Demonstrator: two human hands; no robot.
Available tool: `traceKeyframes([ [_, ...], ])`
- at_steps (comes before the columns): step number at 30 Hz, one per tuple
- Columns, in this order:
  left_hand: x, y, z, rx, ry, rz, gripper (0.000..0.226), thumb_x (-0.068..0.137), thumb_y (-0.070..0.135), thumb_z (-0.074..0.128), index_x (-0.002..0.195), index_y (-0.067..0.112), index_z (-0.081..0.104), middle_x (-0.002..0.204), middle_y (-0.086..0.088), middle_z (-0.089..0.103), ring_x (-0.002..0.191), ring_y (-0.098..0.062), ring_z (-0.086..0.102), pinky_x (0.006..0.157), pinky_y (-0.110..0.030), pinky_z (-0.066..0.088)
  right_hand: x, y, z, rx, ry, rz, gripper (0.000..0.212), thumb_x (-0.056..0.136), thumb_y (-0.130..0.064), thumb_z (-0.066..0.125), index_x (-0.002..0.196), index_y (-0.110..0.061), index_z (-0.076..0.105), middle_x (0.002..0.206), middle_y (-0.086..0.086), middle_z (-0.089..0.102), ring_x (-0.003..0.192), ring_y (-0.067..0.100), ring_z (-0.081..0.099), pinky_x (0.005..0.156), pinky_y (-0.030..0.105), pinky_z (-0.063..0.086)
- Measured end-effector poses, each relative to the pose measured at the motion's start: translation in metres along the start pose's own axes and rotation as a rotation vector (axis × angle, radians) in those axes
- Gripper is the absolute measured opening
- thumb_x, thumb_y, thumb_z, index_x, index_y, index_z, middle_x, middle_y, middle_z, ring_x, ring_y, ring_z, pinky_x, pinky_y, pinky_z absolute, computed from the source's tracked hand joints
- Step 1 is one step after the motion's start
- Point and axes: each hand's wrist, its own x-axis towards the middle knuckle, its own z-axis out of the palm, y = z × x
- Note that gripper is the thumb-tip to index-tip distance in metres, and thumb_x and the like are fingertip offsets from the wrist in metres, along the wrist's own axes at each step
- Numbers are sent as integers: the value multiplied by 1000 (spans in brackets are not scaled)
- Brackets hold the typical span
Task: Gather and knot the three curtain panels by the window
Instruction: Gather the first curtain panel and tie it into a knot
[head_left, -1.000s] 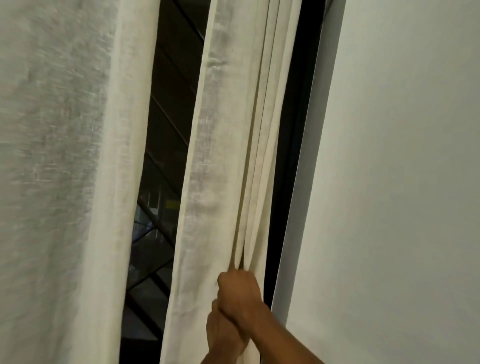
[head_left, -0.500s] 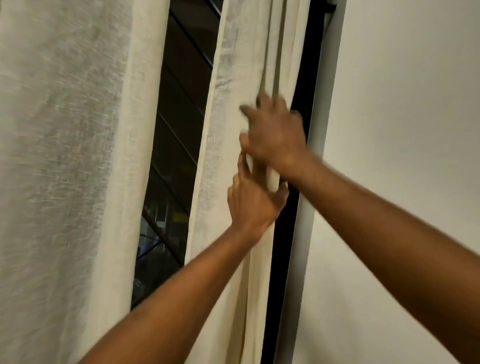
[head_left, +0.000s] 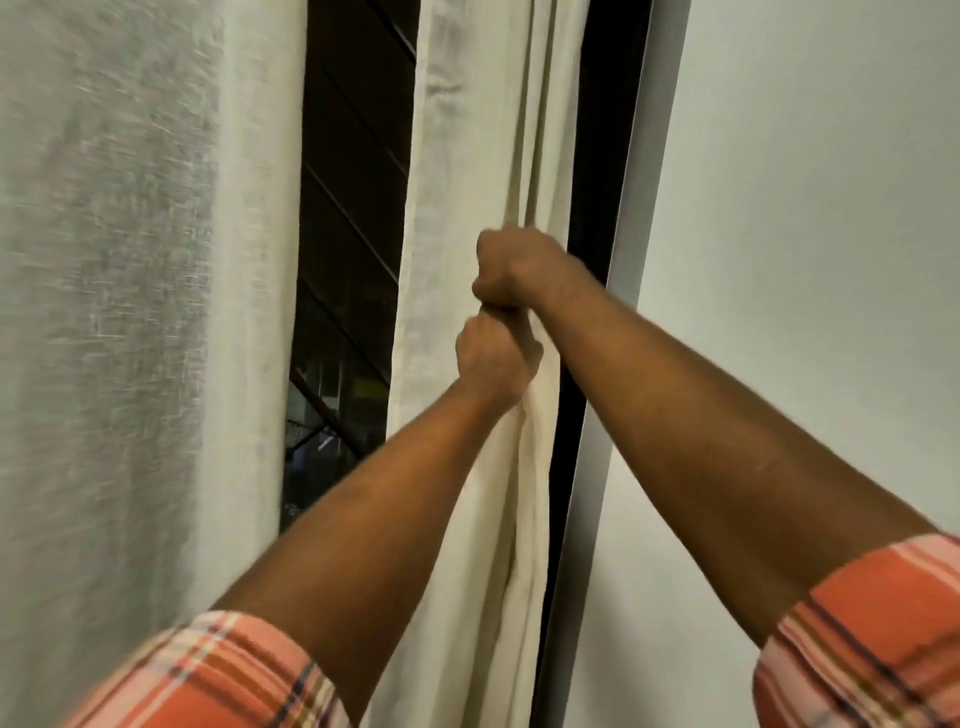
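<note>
Both grips were clamped on one cream linen curtain panel (head_left: 462, 130): right grip (head_left: 519, 270) on top, left grip (head_left: 496, 358) directly under it, fists touching. Stacked like that, I'd judge, to squeeze the pleats into a single rope. Below the fists the cloth ran as a tight bundle, above them it fanned into folds. That panel hung just left of the black window frame strip (head_left: 605, 130), overlapping its edge lower down. A pale woven curtain panel (head_left: 130, 312) hung well left of the frame, loose and untouched, with dark window glass (head_left: 353, 234) showing between. No third one in view. My read: gathering stage, no knot visible yet. White wall (head_left: 805, 260) sat right of the frame.
</note>
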Motion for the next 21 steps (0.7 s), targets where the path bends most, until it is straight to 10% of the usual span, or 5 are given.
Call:
traceKeyframes([
  [9, -101, -63, 63, -5, -99, -103, 24, 92, 24, 55, 104, 5, 62, 97, -12, 68, 89, -29, 65, 77, -36, 53, -75, -22, 97, 68, -132, -53, 23, 88, -16, 58, 72, -10, 42, 76, 3, 49, 62, 17, 49, 60, 31, 39],
  [13, -147, -86, 79, -220, -111, -332, 53, 78, 32, 70, 124, 11, 54, 118, -6, 61, 109, -23, 59, 93, -40, 49, -108, -32, 130, 72, -89, -114, 29, 87, -16, 59, 63, -14, 42, 66, 2, 46, 66, 23, 57, 57, 32, 39],
  [17, -179, -97, 80, -305, -99, -185, 77, 77, 77, 40, 121, 14, 51, 109, -3, 62, 100, -15, 61, 87, -41, 53, -145, -36, 140, 142, 136, -224, 24, 91, -16, 56, 115, -17, 60, 86, 4, 66, 75, 24, 65, 61, 31, 46],
  [21, -210, -89, 46, -197, 104, 1, 53, 87, 45, 33, 124, 12, 51, 113, -5, 56, 92, -24, 58, 76, -40, 49, -186, -30, 137, 488, 570, -301, 45, 92, -15, 58, 136, -10, 50, 105, 9, 69, 77, 21, 68, 65, 29, 58],
])
